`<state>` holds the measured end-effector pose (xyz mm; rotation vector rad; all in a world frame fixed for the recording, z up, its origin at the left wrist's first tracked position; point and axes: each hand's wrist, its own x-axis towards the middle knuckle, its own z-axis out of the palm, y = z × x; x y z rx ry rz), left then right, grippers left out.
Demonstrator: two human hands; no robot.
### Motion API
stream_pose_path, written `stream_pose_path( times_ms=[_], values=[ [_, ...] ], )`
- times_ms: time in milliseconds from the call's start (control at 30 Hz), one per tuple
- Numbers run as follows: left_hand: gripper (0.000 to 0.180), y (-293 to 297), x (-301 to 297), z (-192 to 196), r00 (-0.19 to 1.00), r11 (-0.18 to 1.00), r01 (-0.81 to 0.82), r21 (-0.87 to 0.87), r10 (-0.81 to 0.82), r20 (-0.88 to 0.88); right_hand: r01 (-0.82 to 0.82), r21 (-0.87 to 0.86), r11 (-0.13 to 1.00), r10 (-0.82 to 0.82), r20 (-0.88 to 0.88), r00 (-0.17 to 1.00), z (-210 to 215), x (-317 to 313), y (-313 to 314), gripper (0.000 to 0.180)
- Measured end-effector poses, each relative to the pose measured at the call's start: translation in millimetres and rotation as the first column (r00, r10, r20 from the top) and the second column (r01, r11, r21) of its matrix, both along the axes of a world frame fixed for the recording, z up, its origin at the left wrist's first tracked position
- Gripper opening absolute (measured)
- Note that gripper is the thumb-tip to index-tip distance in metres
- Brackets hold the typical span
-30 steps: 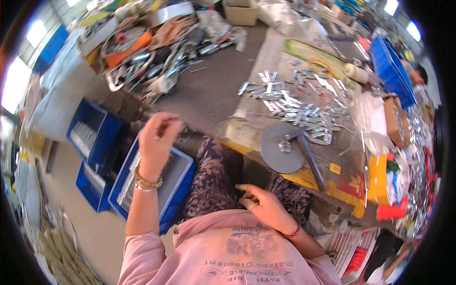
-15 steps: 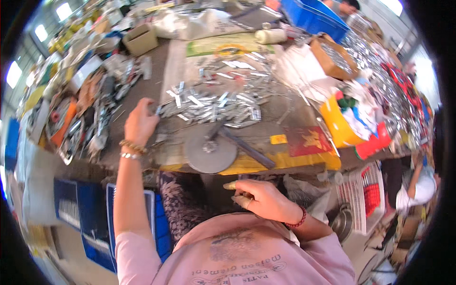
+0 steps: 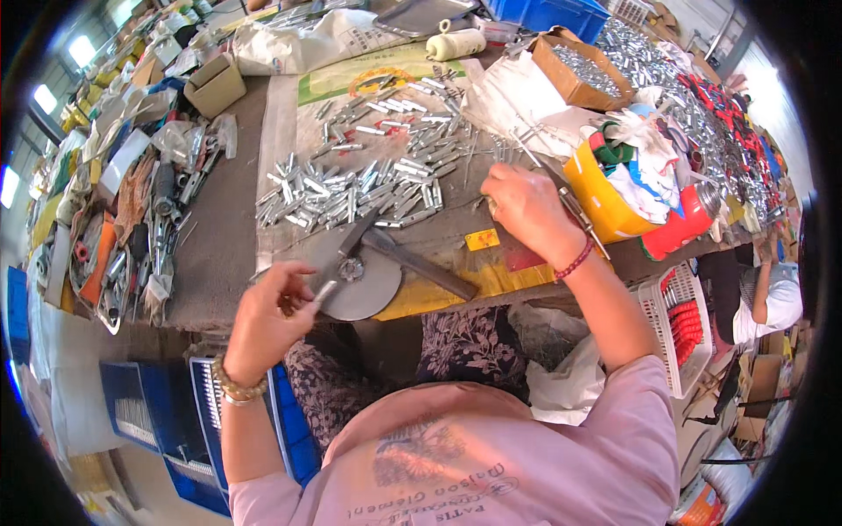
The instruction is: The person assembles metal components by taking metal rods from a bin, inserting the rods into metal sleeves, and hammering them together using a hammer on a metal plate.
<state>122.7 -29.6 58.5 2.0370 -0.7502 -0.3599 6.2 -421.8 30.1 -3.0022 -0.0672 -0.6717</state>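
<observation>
My left hand (image 3: pixel 267 320) hovers at the near table edge, its fingers pinched on a small silver metal piece (image 3: pixel 323 289) beside a round grey disc tool (image 3: pixel 355 276) with a dark bar handle (image 3: pixel 421 263). Over the table my right hand (image 3: pixel 526 210) is closed on thin metal rods (image 3: pixel 535 158) next to a yellow container (image 3: pixel 601 202). Just beyond the disc, a heap of several short silver metal tubes (image 3: pixel 368 180) lies between the two hands.
A cardboard box of silver parts (image 3: pixel 583 66) sits at the back right, a red bottle (image 3: pixel 684 223) beside the yellow container. Clutter of tools and bags (image 3: pixel 140 210) fills the left side. Blue crates (image 3: pixel 158 403) stand on the floor at left, a white basket (image 3: pixel 680 324) at right.
My right hand has risen from my lap to the table and taken hold of the thin rods. My left hand has come back from the tube heap to the disc tool.
</observation>
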Motion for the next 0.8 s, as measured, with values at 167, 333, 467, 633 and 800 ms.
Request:
stream_pose_path(
  times_ms=[167, 333, 467, 633, 800],
  values=[
    [0.027, -6.6, -5.1, -6.0, 0.965, 0.986, 0.151, 0.073, -0.163, 0.205, -0.062, 0.045, 0.997, 0.065, -0.067, 0.996, 11.5, 1.4, 12.2, 0.017],
    [0.019, -17.8, -11.0, -0.3, 0.915, 0.988, 0.135, 0.077, -0.154, 0.373, -0.004, 0.07, 0.998, 0.01, -0.078, 0.997, 12.9, -2.9, 19.4, 0.019],
    [0.017, -19.0, -13.2, -13.0, 0.905, 0.996, 0.062, 0.059, -0.081, 0.417, -0.009, 0.08, 0.997, 0.017, -0.099, 0.995, 16.7, -3.7, 24.4, 0.022],
    [0.015, -16.1, -19.9, -17.3, 0.866, 1.0, 0.02, 0.023, -0.029, 0.499, -0.251, 0.215, 0.944, 0.234, 0.101, 0.967, 36.0, -8.2, 93.2, 0.02],
    [0.015, -15.5, -23.2, -19.8, 0.896, 1.0, 0.001, -0.016, 0.007, 0.445, -0.33, 0.271, 0.904, 0.332, 0.04, 0.942, 19.3, -1.8, 142.7, 0.016]
  ],
)
